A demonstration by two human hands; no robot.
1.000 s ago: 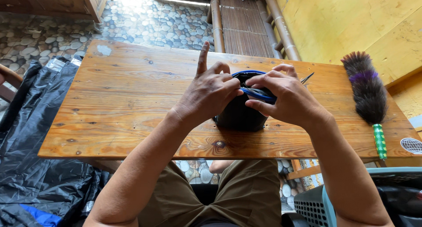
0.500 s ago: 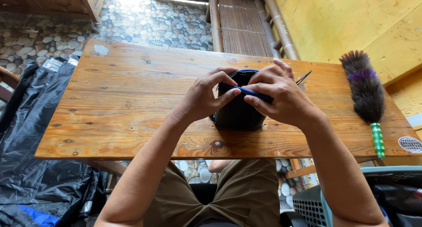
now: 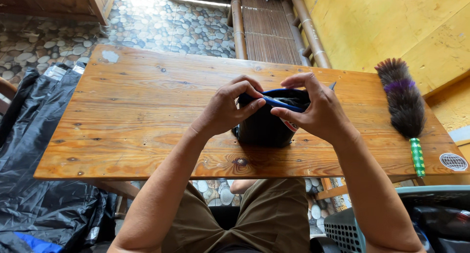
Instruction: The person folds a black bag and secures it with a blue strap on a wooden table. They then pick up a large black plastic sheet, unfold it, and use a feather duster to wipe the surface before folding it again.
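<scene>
Head view: dark pouch w/ blue rim [image 3: 264,128] stood upright on wooden tabletop [image 3: 147,116], btwn both hands. Left hand [image 3: 226,108] fingers pinched the blue rim at left; right hand [image 3: 316,108] fingers curled, thumb pressing rim at right. Feather duster [image 3: 402,101] lay well apart, far right.

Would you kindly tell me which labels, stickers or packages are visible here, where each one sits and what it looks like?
Round sticker: near right corner of the wooden table; white with a dark globe-like grid.
Label patch: on the side of the black container, under the right hand; white with red, mostly hidden.
No screens or signs show.
</scene>
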